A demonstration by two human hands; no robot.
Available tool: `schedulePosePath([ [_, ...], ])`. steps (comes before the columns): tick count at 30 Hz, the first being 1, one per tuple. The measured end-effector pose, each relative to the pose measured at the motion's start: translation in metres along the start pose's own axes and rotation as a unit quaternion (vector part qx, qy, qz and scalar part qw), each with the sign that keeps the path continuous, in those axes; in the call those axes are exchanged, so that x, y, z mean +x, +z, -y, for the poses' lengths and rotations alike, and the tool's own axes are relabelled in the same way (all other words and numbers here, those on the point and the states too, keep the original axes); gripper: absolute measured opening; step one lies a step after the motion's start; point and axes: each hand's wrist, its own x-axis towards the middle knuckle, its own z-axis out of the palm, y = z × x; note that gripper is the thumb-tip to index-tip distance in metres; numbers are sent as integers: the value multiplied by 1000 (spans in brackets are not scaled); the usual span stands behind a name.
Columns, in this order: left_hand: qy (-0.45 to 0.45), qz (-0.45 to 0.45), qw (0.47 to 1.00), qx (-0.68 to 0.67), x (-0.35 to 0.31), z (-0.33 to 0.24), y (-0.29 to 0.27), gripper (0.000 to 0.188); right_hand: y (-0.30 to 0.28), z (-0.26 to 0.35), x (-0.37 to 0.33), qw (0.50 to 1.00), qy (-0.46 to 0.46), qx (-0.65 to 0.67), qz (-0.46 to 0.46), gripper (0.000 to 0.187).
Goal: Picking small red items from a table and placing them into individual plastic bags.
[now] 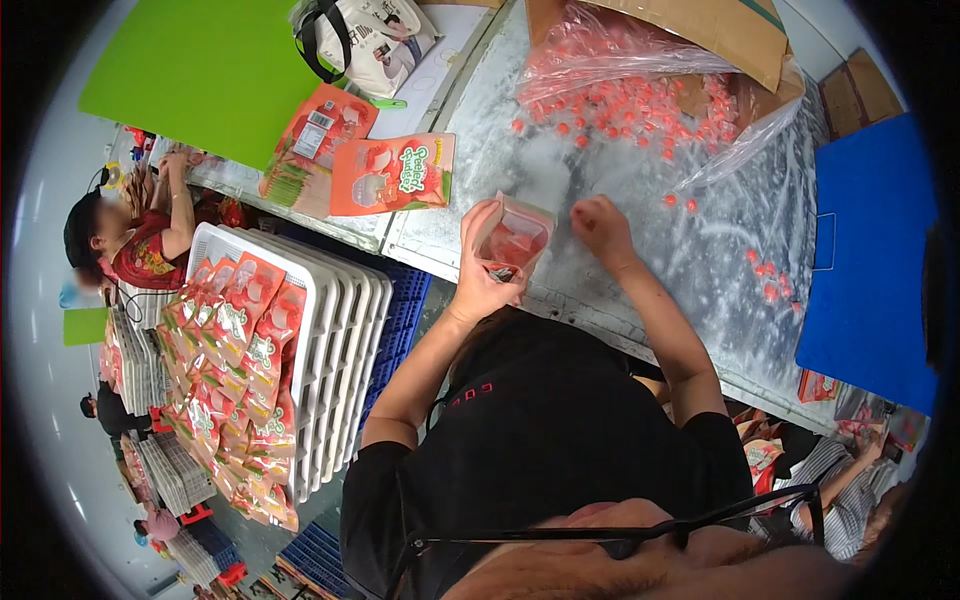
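**Pouch held open at the table edge, sweets within reach**

Left hand (478, 268): fingers wrapped around a small red-and-clear stand-up plastic pouch (512, 240), gripped upright with its mouth open, just above the near edge of the grey metal table (600, 160). Right hand (600, 225): fingers curled shut into a loose fist, resting on the table just beside the pouch; whether anything lies pinched inside, not discernible. Beyond the right hand: small round red sweets (640, 110) scattered over the table, most heaped on a clear plastic bag (740, 150) spilling from a brown cardboard box (720, 30); a few strays (765, 270) well apart to the right. To the left: flat red-and-green printed pouches (392, 172) on the table; lower, a stack of white plastic trays (340, 330) bearing rows of filled pouches (235, 350). Far right: blue flat board (870, 250).

Likely hazards, as judged: pouch tilting in a one-handed grip and spilling; round sweets rolling off the near table edge if nudged; a sweet missing the narrow pouch mouth.
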Motion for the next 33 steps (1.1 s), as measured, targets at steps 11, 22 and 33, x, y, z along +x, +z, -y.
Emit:
schedulePosePath([
  [11, -4, -11, 997, 74, 18, -30, 26, 111, -68, 169, 52, 766, 49, 617, -175, 12],
  [22, -32, -45, 997, 62, 25, -29, 35, 119, -78, 172, 46, 912, -105, 391, -67, 18],
  [33, -35, -97, 993, 58, -10, -1, 30, 146, -106, 172, 37, 967, -244, -15, 73, 27],
])
